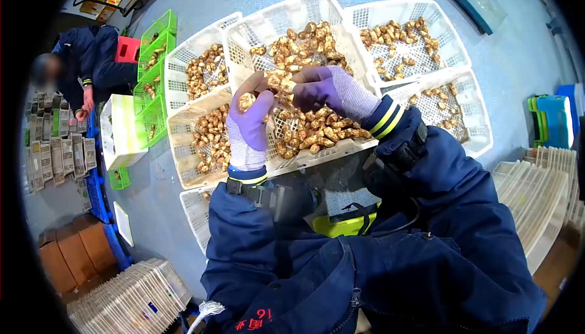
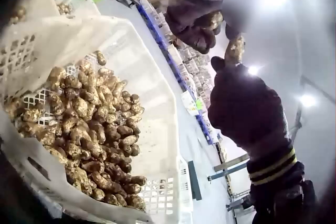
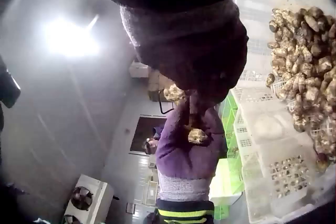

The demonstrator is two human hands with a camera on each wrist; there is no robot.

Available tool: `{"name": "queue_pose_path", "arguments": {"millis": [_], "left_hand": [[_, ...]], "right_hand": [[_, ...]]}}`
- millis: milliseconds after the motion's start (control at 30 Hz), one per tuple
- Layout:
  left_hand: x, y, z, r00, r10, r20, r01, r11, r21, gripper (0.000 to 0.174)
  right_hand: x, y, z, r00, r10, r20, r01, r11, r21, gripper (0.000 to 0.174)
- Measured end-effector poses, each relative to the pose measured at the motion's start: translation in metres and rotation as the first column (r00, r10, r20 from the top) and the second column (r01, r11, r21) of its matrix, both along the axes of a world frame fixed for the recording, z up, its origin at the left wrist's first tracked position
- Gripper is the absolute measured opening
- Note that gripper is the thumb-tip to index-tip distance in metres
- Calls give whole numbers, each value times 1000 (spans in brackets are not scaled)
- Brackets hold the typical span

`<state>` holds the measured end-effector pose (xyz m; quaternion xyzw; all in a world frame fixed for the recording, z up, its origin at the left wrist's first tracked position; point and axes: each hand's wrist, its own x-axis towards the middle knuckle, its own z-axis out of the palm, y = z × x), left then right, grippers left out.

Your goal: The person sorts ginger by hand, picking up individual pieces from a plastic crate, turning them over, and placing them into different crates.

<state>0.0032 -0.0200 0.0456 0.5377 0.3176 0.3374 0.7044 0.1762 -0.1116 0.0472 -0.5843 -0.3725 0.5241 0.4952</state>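
Both hands wear purple-palmed knit gloves and are raised over white crates of brown-and-cream mushrooms. My left hand (image 1: 248, 130) holds one mushroom (image 1: 246, 101) against its palm, and the same mushroom (image 3: 197, 136) shows between thumb and fingers in the right wrist view. Across from it, my right hand (image 1: 329, 90) pinches another mushroom (image 1: 281, 81) by its end, close to the left fingertips. In the left wrist view that mushroom (image 2: 234, 49) sticks up from the right fingers. Below the hands lies a heap of mushrooms (image 1: 323, 130) in the near crate (image 1: 292, 164).
More white crates (image 1: 420, 6) with mushrooms stand around. Green baskets (image 1: 159, 78) line the left side, beside a white foam box (image 1: 116, 133). A seated person (image 1: 79, 60) works at far left. Stacked white crates (image 1: 131, 297) stand at lower left and at right (image 1: 530, 200).
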Motion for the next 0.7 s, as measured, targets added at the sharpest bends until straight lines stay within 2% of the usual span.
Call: {"name": "queue_pose_path", "arguments": {"millis": [100,133,233,267,333,367,400,433,467,500,533,633,667,700], "left_hand": [[-5,6,-8,947,-181,267,235,953,-189,51],[-6,7,-11,938,-252,238,300,934,-192,52],[-3,2,-14,945,-231,231,284,930,-233,51],[-3,1,-19,956,-207,208,246,952,-182,50],[-1,1,-26,974,-156,164,170,983,-74,49],[-1,0,-24,973,-131,188,161,974,-156,49],[-1,0,-20,972,-104,210,154,959,-238,49],[-2,0,-18,970,-75,229,148,936,-319,49],[-1,1,-19,971,-53,233,126,943,-309,48],[-2,1,-18,972,-60,226,131,941,-313,48],[-3,1,-16,973,-68,219,137,938,-317,48],[-7,2,-18,969,-102,224,170,935,-312,44],[-9,4,-21,967,-115,229,184,934,-306,42],[-11,5,-22,967,-118,225,187,932,-311,42]], "right_hand": [[-1,-4,-5,988,126,-87,-121,991,60,27],[-3,-5,-7,979,165,-119,-155,984,91,27],[-7,-7,-2,973,231,-26,-222,956,192,29],[-7,-6,1,960,189,-206,-179,982,67,27],[0,-4,-3,983,142,-114,-143,990,-4,25],[1,-3,-4,991,119,-67,-122,992,-38,24],[1,-1,6,996,25,-81,-37,987,-157,27],[6,2,-9,995,22,98,-15,997,-73,30],[8,5,-11,959,-10,283,9,1000,4,34],[11,6,-12,979,-90,181,117,982,-145,35],[17,5,-11,983,-93,157,123,973,-193,37],[26,4,-8,953,-95,288,145,977,-157,39],[27,5,-8,959,-142,245,178,975,-130,26],[28,5,-11,959,-125,255,158,981,-113,27]]}}
